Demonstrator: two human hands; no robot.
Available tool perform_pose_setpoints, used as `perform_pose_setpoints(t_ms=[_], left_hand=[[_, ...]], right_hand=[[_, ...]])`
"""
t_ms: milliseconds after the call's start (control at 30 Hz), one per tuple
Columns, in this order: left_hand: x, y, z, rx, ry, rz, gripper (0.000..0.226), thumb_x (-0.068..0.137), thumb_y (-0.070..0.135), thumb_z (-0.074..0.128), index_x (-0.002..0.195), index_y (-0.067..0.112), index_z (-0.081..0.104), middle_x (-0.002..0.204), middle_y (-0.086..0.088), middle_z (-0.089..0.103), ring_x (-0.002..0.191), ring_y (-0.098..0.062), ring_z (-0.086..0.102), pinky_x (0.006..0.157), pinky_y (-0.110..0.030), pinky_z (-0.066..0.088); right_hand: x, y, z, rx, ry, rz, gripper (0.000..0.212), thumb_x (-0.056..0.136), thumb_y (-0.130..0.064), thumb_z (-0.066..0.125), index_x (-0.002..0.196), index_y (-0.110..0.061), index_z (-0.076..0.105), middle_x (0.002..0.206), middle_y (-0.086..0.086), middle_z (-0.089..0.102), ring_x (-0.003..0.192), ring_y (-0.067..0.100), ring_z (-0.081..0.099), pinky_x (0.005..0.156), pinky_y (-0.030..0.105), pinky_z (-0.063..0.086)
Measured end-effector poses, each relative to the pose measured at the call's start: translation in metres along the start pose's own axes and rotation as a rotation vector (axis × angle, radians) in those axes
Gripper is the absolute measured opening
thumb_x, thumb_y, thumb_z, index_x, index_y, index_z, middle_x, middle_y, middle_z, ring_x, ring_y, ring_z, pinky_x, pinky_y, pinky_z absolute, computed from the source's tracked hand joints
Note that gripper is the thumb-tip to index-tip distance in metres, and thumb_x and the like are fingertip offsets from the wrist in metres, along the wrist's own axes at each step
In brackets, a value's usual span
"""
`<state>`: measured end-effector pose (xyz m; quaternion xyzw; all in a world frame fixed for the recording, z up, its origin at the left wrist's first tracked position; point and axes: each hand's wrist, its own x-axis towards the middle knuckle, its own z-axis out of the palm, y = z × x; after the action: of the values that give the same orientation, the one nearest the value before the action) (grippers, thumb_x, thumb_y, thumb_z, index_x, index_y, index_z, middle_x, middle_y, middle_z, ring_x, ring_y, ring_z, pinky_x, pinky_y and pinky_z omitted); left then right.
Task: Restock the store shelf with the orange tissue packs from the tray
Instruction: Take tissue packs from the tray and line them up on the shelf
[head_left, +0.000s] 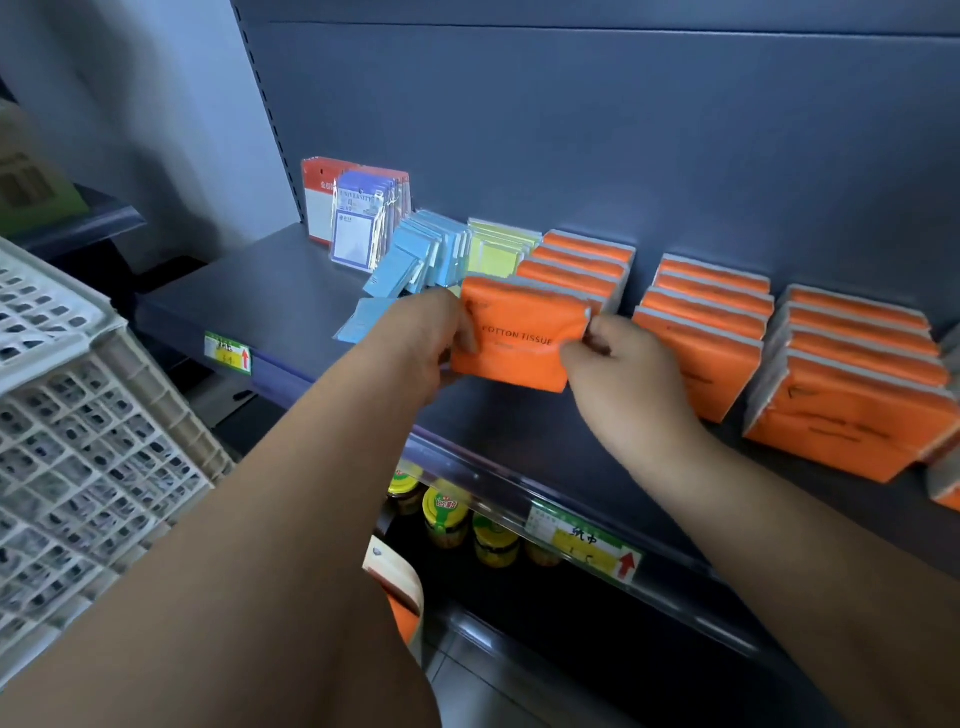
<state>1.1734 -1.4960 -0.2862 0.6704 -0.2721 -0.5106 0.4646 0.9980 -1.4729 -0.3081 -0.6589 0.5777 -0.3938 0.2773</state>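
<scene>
While one orange tissue pack (519, 338) stands upright at the front of the leftmost orange row (582, 260) on the shelf (280, 296), the left hand (415, 348) grips its left edge with curled fingers and the right hand (618, 369) pinches its right edge. Blue packs (421, 260) sit just left of the row, and the white tray (78, 415) is far left.

light-blue flat plastic-wrapped packs (426, 254) leaning in a row | pale-yellow flat packs (501, 249) touching their right | red-and-white card packs (324, 202) behind-left of them | yellow-lidded glass jars (441, 512) well below them
</scene>
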Motion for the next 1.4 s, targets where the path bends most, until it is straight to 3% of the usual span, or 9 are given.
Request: perform_pose_setpoints(t_ms=[133, 233, 333, 700, 833, 1033, 1200, 1333, 1400], left_hand=[[-0.002, -0.014, 0.007, 0.281, 0.055, 0.298, 0.023, 0.084, -0.004, 0.062, 0.099, 0.009, 0.073, 0.068, -0.005, 0.058, 0.062, -0.018, 0.051, 0.056, -0.021, 0.040], [-0.004, -0.020, 0.017, 0.278, 0.052, 0.307, 0.014, 0.089, 0.003, 0.067, 0.089, 0.016, 0.072, 0.066, 0.000, 0.060, 0.055, -0.013, 0.050, 0.048, -0.018, 0.039], [-0.002, -0.021, 0.021, 0.255, 0.036, 0.267, 0.005, 0.082, 0.010, 0.065, 0.082, 0.016, 0.065, 0.073, -0.006, 0.064, 0.064, -0.020, 0.056, 0.061, -0.024, 0.045], [0.004, -0.017, 0.025, 0.244, 0.030, 0.258, 0.011, 0.091, 0.018, 0.052, 0.096, 0.015, 0.061, 0.086, -0.010, 0.058, 0.077, -0.024, 0.057, 0.073, -0.037, 0.053], [0.002, -0.012, 0.022, 0.254, 0.044, 0.254, 0.010, 0.090, 0.029, 0.056, 0.090, 0.019, 0.057, 0.089, -0.008, 0.062, 0.083, -0.026, 0.065, 0.096, -0.049, 0.055], [-0.004, -0.013, 0.019, 0.321, 0.020, 0.268, 0.005, 0.095, 0.023, 0.056, 0.095, 0.018, 0.057, 0.094, -0.009, 0.061, 0.084, -0.023, 0.060, 0.097, -0.048, 0.055], [-0.006, -0.011, 0.014, 0.327, 0.006, 0.244, 0.022, 0.096, 0.027, 0.058, 0.110, 0.010, 0.062, 0.102, -0.012, 0.063, 0.090, -0.027, 0.063, 0.089, -0.046, 0.058], [-0.013, -0.009, 0.005, 0.476, 0.170, 0.365, 0.010, 0.090, 0.023, 0.057, 0.099, 0.018, 0.058, 0.079, -0.004, 0.055, 0.077, -0.026, 0.052, 0.071, -0.035, 0.047], [-0.027, -0.006, -0.007, 0.626, 0.232, 0.435, 0.026, 0.091, 0.030, 0.056, 0.114, 0.018, 0.061, 0.087, 0.002, 0.060, 0.088, -0.025, 0.058, 0.076, -0.034, 0.045]], right_hand=[[0.003, -0.001, 0.001, -0.033, 0.029, 0.007, 0.015, 0.091, -0.021, 0.053, 0.088, -0.008, 0.060, 0.074, 0.009, 0.062, 0.060, 0.022, 0.054, 0.053, 0.031, 0.039], [0.004, 0.002, 0.004, -0.036, 0.023, 0.088, 0.014, 0.088, -0.021, 0.055, 0.079, -0.010, 0.055, 0.068, 0.004, 0.056, 0.058, 0.021, 0.052, 0.052, 0.028, 0.034], [0.005, 0.003, 0.006, 0.041, 0.061, 0.190, 0.024, 0.088, -0.021, 0.055, 0.067, -0.014, 0.044, 0.059, 0.001, 0.042, 0.054, 0.022, 0.040, 0.052, 0.029, 0.029], [0.010, 0.010, 0.013, 0.102, 0.161, 0.231, 0.034, 0.091, -0.029, 0.055, 0.070, -0.002, 0.057, 0.061, 0.011, 0.053, 0.056, 0.025, 0.047, 0.053, 0.029, 0.034], [0.000, 0.008, 0.015, 0.024, 0.158, 0.145, 0.026, 0.095, -0.026, 0.054, 0.079, -0.010, 0.066, 0.065, 0.006, 0.060, 0.059, 0.018, 0.054, 0.051, 0.026, 0.035], [-0.004, 0.009, 0.018, 0.021, 0.148, 0.130, 0.022, 0.096, -0.023, 0.052, 0.080, -0.013, 0.063, 0.068, 0.000, 0.059, 0.062, 0.015, 0.053, 0.052, 0.026, 0.034], [-0.017, 0.004, 0.022, 0.121, 0.218, 0.158, 0.012, 0.094, -0.017, 0.054, 0.089, -0.013, 0.064, 0.077, -0.002, 0.062, 0.074, 0.019, 0.057, 0.063, 0.028, 0.040], [-0.038, -0.019, 0.027, 0.087, 0.331, -0.123, 0.029, 0.094, -0.016, 0.052, 0.117, -0.012, 0.069, 0.108, 0.006, 0.071, 0.101, 0.022, 0.062, 0.081, 0.029, 0.045], [-0.048, -0.034, 0.029, 0.008, 0.287, -0.329, 0.034, 0.096, -0.019, 0.053, 0.126, -0.013, 0.066, 0.121, 0.003, 0.068, 0.113, 0.018, 0.059, 0.089, 0.028, 0.045]])
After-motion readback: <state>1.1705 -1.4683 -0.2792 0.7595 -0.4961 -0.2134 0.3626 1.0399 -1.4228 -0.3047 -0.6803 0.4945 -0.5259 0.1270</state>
